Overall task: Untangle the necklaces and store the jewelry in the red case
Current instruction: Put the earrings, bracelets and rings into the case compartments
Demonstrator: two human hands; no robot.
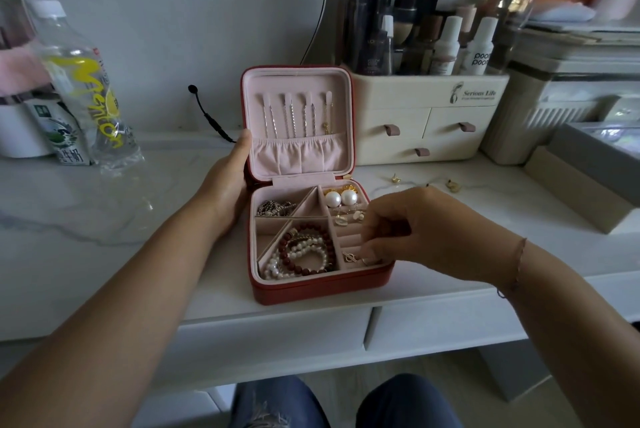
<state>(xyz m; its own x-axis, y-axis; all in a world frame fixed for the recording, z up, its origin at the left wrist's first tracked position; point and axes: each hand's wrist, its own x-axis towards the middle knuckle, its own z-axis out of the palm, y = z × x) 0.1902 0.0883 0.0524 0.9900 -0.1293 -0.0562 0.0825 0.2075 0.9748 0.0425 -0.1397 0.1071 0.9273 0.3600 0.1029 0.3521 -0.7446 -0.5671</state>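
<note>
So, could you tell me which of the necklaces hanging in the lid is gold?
The rightmost necklace in the red case's lid; the silver necklaces all hang to its left.

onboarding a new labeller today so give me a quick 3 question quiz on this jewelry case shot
1. True or false: the case is shut.
2. The pearls lie in which spot? A) back right compartment B) front left compartment C) on the table
3. Fill in: the left hand holds the case's ___ side.

Key: 1 false; 2 A; 3 left
</note>
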